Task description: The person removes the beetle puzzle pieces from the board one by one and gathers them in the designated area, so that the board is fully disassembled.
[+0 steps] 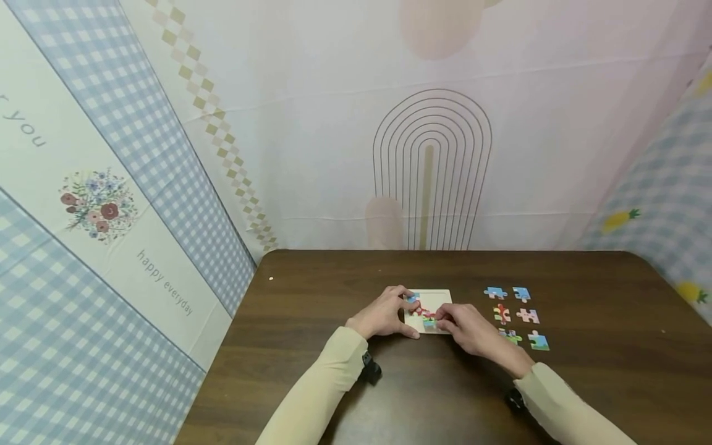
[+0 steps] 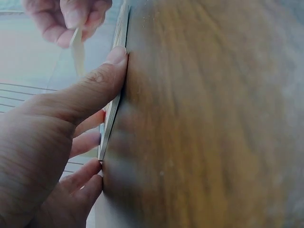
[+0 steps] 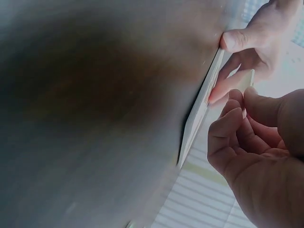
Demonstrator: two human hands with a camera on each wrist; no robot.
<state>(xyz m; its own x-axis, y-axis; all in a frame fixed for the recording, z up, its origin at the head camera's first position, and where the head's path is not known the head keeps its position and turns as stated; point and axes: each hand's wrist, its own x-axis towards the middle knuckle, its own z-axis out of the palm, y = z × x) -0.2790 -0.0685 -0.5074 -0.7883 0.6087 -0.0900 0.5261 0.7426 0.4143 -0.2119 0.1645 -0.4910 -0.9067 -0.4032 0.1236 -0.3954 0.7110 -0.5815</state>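
Note:
A small white puzzle board (image 1: 442,298) lies flat on the table, with colourful jigsaw pieces (image 1: 425,313) set in its left and lower parts. My left hand (image 1: 384,314) holds the board at its left side, thumb along the near edge and fingers spread over the far part. Over the board's right half, my right hand (image 1: 471,329) pinches a thin puzzle piece (image 3: 248,80) between thumb and fingers. In the left wrist view this puzzle piece (image 2: 77,51) is tilted on edge above the board; its printed face is hidden.
Several loose jigsaw pieces (image 1: 528,316) lie in two columns right of the board, beside my right forearm. The dark wooden table (image 1: 311,290) meets a patterned cloth backdrop (image 1: 328,154) behind. A small white speck (image 1: 271,279) lies near the far left corner.

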